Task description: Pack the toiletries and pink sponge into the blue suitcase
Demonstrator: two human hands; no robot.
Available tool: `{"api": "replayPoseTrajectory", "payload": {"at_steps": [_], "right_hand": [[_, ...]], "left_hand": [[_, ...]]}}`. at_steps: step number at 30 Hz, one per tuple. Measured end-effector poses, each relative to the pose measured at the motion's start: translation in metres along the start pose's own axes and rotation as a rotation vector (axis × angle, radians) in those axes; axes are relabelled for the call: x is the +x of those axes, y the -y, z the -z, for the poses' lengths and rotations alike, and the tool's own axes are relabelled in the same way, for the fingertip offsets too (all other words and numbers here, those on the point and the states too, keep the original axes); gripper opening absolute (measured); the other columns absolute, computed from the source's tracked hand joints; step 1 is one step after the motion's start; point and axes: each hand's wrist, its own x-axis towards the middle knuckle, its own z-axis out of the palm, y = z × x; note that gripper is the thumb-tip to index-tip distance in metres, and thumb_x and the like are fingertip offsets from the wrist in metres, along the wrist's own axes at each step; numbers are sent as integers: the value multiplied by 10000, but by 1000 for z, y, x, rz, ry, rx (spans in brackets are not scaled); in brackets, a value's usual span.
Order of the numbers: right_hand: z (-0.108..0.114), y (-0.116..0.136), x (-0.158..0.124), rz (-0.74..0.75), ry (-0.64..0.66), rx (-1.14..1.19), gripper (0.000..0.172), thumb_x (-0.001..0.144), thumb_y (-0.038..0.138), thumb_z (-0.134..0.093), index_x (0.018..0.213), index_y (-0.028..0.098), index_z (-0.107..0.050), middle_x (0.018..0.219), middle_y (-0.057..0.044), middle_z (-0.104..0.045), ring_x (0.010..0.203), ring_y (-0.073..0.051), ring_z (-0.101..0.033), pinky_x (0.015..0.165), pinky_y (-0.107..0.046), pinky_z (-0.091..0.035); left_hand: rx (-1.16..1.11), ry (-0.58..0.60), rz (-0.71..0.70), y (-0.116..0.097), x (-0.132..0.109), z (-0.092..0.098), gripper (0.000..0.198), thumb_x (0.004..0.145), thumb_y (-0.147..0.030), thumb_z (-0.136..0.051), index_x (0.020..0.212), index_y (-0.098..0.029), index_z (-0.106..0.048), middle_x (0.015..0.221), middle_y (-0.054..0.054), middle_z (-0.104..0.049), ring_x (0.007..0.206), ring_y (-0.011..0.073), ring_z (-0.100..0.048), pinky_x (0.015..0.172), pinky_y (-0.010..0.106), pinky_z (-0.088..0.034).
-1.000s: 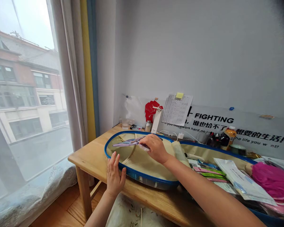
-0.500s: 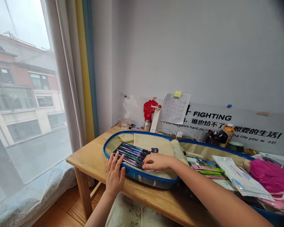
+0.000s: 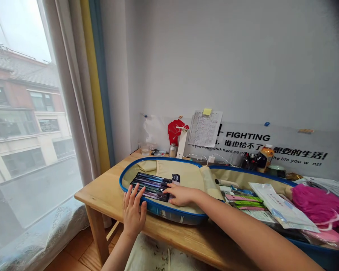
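A flat pack of slim dark blue, purple and greenish sticks [image 3: 151, 185] lies in the left half of an open suitcase [image 3: 124, 169] with blue edging and a beige lining. I cannot make out the sticks' exact kind. My right hand [image 3: 182, 194] grips the pack's right end, thumb at the near side and fingers over the black backing card. My left hand [image 3: 135, 210] is open, its fingers stretched over the near blue edge, the tips at the pack's left end.
In the suitcase's right half lie pink and green packets [image 3: 250, 202], a white packet [image 3: 282, 207] and a magenta mesh bundle [image 3: 316, 203]. Behind stand an orange-capped bottle [image 3: 264, 158] and a white upright stand [image 3: 182, 143]. The wooden table [image 3: 101, 188] ends at the left, near the window.
The view has shifted slightly. The pack's right end has turned a little and lies flatter, with more of its black card showing. My right fingers have shifted on it; my left hand stays put.
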Motion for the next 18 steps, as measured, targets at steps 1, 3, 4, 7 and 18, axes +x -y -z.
{"api": "replayPoseTrajectory", "payload": {"at_steps": [1, 3, 4, 7, 18], "right_hand": [[2, 1, 2, 7, 20, 7, 590, 770, 289, -593, 1352, 224, -519, 1508, -135, -359, 1293, -258, -483, 1047, -368, -400], [4, 3, 7, 14, 44, 19, 611, 768, 289, -603, 1369, 233, -505, 1521, -130, -344, 1324, -265, -451, 1058, -376, -395], [5, 4, 9, 15, 47, 24, 615, 768, 287, -605, 1373, 237, -502, 1526, -127, -336, 1328, -267, -447, 1062, -380, -393], [8, 5, 10, 20, 22, 42, 618, 766, 287, -612, 1372, 248, -502, 1529, -115, -336, 1316, -262, -463, 1069, -381, -392], [20, -19, -110, -97, -628, 33, 461, 921, 386, -364, 1342, 250, -495, 1489, -93, -397, 1380, -246, -361, 1142, -493, -294]], "left_hand": [[3, -1, -3, 0, 0, 0, 442, 942, -263, -399, 1381, -247, -444, 1441, 100, -459, 1431, 274, -257, 1160, 543, -210], [6, -4, -7, 1, 0, 0, 439, 943, -265, -401, 1379, -242, -444, 1436, 104, -462, 1431, 276, -256, 1159, 543, -210], [7, -7, -9, 1, 0, 0, 439, 944, -267, -401, 1380, -242, -442, 1433, 105, -464, 1430, 277, -257, 1158, 541, -214], [4, -8, -16, 1, 0, 1, 445, 945, -268, -400, 1387, -245, -434, 1438, 103, -457, 1430, 277, -257, 1156, 535, -220], [-10, -35, -41, 3, 0, 2, 429, 943, -257, -404, 1370, -247, -447, 1414, 97, -478, 1427, 273, -267, 1163, 519, -208]]}}
